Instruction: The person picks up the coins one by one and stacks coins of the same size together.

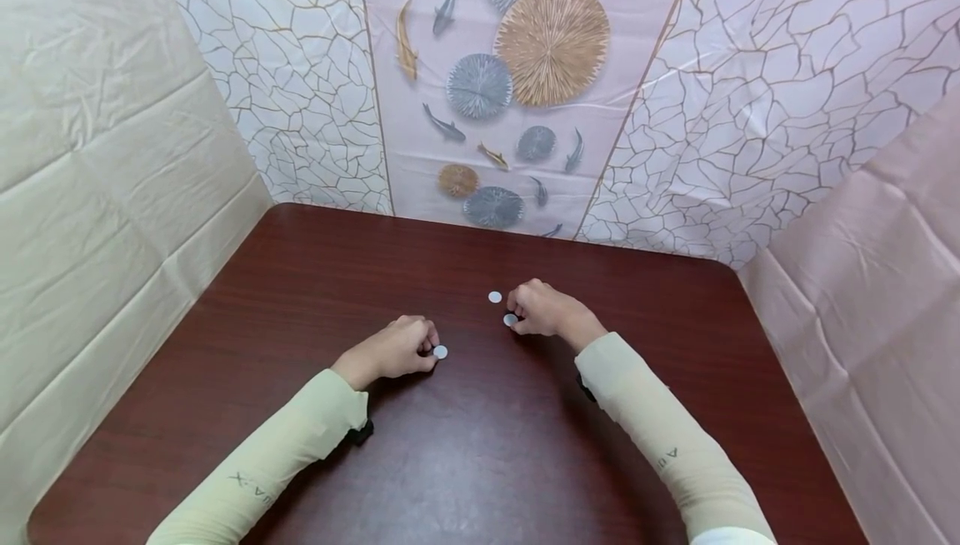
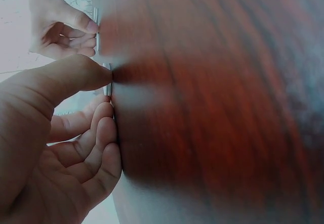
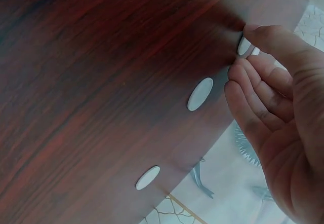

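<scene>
My left hand [image 1: 393,347] pinches a thin white disc [image 1: 440,352] by its edge between thumb and index finger, low at the tabletop. In the left wrist view that disc [image 2: 107,82] appears edge-on, with the other fingers curled beneath the thumb. Farther right, my right hand [image 1: 551,312] grips another white disc [image 1: 511,320] between thumb and fingertips. Its disc [image 3: 244,45] is partly covered by the thumb in the right wrist view. A third white disc [image 1: 495,297] lies flat just beyond the right fingers.
Two loose discs, a nearer one [image 3: 200,94] and a farther one [image 3: 148,177], lie on the wood in the right wrist view. The dark red-brown table [image 1: 465,462] has rounded corners. A patterned curtain [image 1: 480,153] hangs behind it, with pale cloth [image 1: 97,195] on both sides.
</scene>
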Available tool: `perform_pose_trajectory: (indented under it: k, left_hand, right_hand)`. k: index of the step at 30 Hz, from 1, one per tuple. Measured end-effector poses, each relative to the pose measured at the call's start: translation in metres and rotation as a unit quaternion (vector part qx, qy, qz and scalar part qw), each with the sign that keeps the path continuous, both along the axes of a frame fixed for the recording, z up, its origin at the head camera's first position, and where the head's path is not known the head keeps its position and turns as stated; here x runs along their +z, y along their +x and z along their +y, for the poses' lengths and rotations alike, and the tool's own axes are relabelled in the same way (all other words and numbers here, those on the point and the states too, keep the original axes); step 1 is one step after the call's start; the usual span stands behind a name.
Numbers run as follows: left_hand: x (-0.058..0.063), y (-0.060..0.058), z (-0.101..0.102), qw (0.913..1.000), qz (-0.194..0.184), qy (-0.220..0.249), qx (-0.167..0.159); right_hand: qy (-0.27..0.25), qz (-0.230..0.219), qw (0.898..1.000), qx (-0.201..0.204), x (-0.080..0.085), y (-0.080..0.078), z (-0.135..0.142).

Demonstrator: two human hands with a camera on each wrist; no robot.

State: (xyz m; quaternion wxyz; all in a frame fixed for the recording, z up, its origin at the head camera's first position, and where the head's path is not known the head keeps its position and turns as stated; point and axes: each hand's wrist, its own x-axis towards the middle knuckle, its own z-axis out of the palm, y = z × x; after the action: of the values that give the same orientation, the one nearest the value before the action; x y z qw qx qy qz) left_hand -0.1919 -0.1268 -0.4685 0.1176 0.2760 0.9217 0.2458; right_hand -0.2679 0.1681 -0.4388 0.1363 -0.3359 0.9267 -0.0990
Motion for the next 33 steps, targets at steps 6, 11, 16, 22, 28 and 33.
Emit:
perform_pose_trajectory:
  k: [6,11,16,22,28,33]
  left_hand:
    - [0.001,-0.001,0.001,0.9999,0.009,0.001,-0.004]
    - [0.002,-0.001,0.001,1.0,-0.001,0.001,0.0]
    - [0.0,0.0,0.001,1.0,-0.004,0.0,0.006]
    - [-0.004,0.0,0.002,1.0,-0.006,0.005,0.003]
    - [-0.005,0.001,0.001,1.0,0.004,0.004,-0.003]
    - [-0.003,-0.001,0.0,0.9999,0.012,0.003,-0.006]
  right_hand:
    - [0.025,-0.017,1.0,0.005,0.004,-0.006,-0.003]
    - [0.053,-0.029,0.998,0.007,0.008,-0.011,-0.009]
    - [0.078,-0.014,0.997,-0.009,0.002,-0.013,-0.014]
    - [0.076,0.028,0.997,0.02,-0.01,-0.014,-0.016]
    - [0.057,0.043,0.997,0.019,-0.011,-0.012,-0.011]
    - [0.023,0.055,0.998,0.018,-0.001,-0.007,-0.003]
